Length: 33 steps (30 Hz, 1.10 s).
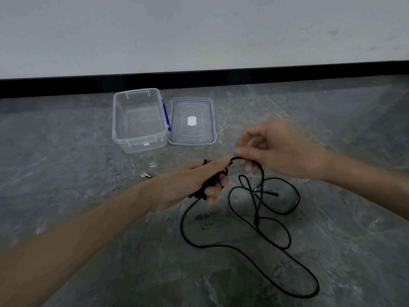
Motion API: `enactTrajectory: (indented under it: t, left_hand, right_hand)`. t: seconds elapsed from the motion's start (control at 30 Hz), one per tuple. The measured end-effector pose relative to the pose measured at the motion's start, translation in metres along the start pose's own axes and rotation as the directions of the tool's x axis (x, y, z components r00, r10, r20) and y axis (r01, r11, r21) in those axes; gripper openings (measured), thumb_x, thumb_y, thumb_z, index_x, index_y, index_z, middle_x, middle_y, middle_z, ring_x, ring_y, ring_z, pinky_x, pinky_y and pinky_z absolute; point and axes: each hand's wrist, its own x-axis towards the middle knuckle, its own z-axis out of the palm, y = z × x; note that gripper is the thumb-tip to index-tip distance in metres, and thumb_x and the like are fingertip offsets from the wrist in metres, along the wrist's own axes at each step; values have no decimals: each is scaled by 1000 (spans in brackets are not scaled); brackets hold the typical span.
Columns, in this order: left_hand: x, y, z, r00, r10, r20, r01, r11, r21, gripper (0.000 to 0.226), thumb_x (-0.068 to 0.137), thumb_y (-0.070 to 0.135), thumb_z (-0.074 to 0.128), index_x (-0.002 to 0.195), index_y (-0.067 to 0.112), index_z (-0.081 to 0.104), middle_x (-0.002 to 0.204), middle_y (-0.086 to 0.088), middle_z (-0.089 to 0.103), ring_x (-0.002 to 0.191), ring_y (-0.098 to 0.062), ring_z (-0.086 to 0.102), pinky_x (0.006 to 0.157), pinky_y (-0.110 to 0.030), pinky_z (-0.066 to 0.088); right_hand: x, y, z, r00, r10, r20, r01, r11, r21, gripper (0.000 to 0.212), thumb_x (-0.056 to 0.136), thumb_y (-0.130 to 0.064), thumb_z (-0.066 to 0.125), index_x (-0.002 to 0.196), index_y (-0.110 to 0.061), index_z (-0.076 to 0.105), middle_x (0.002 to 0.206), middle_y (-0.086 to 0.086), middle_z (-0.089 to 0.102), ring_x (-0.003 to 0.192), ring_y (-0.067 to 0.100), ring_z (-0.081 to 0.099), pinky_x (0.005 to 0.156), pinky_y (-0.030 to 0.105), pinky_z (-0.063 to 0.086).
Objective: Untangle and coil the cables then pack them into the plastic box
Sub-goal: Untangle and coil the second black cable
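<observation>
My left hand (199,178) grips a bundle of coiled black cable (210,187) wrapped around its fingers. My right hand (272,149) pinches the same cable just right of the left fingertips, where the strand arches between both hands. The loose remainder of the black cable (256,220) lies in tangled loops on the grey floor below and to the right, with a plug end (274,193) inside the loops. A clear plastic box (139,138), open and empty, stands beyond my left hand.
The box's clear lid (191,138) with blue trim lies flat right beside the box. A small metal connector (145,175) shows on the floor left of my left wrist. A black skirting board (199,82) and pale wall run behind.
</observation>
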Motion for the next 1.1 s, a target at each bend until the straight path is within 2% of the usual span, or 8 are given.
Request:
enactTrajectory:
  t: [0.13, 0.2, 0.3, 0.47, 0.6, 0.77, 0.9, 1.1]
  left_hand:
    - [1, 1, 1, 993, 75, -90, -68, 995, 80, 35, 101, 34, 42, 77, 11, 50, 56, 4, 42, 56, -13, 46, 62, -17, 43]
    - [2, 1, 2, 984, 110, -141, -94, 989, 116, 34, 101, 31, 45, 73, 13, 48, 56, 5, 43, 56, -12, 46, 62, -18, 42]
    - [4, 1, 2, 964, 150, -218, -117, 981, 156, 37, 100, 26, 49, 64, 16, 50, 54, 4, 47, 53, -10, 48, 60, -16, 40]
    - [8, 1, 7, 952, 157, -264, -128, 984, 123, 30, 99, 20, 51, 71, 11, 57, 50, 4, 49, 53, -11, 49, 59, -18, 42]
    - [8, 2, 7, 946, 160, -282, -127, 983, 131, 29, 101, 21, 47, 76, 9, 56, 51, 3, 49, 54, -11, 48, 54, -12, 39]
    - [11, -1, 8, 937, 144, -319, -93, 981, 171, 36, 101, 27, 46, 69, 15, 56, 52, 3, 53, 57, -12, 50, 67, -26, 43]
    - [13, -6, 8, 920, 133, -368, -49, 972, 229, 39, 101, 29, 47, 71, 7, 61, 51, 5, 55, 50, -6, 49, 58, -14, 41]
    - [18, -8, 6, 849, 155, -505, -46, 974, 223, 38, 98, 35, 53, 71, 10, 65, 62, 2, 70, 54, -5, 58, 61, -19, 48]
  right_hand:
    - [1, -4, -1, 964, 266, 14, -244, 860, 449, 3, 87, -4, 65, 91, -4, 66, 64, 6, 70, 61, 15, 64, 59, 19, 54]
    - [1, -6, -2, 938, 338, 71, -315, 752, 579, 18, 75, -8, 73, 91, -3, 68, 68, 8, 69, 69, 19, 61, 67, 23, 54]
    - [0, -8, 1, 918, 379, 115, -377, 749, 544, 32, 60, -12, 80, 89, -3, 70, 68, 7, 69, 63, 15, 59, 66, 22, 54]
    - [0, -14, 12, 906, 415, 78, -394, 765, 510, 7, 81, 6, 69, 88, 4, 69, 64, 9, 64, 49, 8, 54, 53, 15, 49]
    - [2, -18, 16, 900, 434, 35, -363, 704, 610, 8, 87, 8, 61, 88, 4, 68, 67, 10, 62, 57, 12, 57, 57, 17, 53]
    - [2, -21, 15, 896, 445, -13, -304, 632, 713, 14, 90, 8, 56, 92, -1, 68, 66, 6, 67, 59, 10, 64, 60, 19, 56]
    - [1, -22, 16, 899, 437, -23, -282, 619, 733, 16, 91, 8, 55, 96, 0, 67, 73, 9, 69, 62, 10, 66, 64, 21, 58]
    - [1, -24, 17, 890, 411, 200, -389, 451, 803, 32, 90, 5, 58, 121, -1, 54, 85, 14, 69, 68, 13, 67, 68, 25, 59]
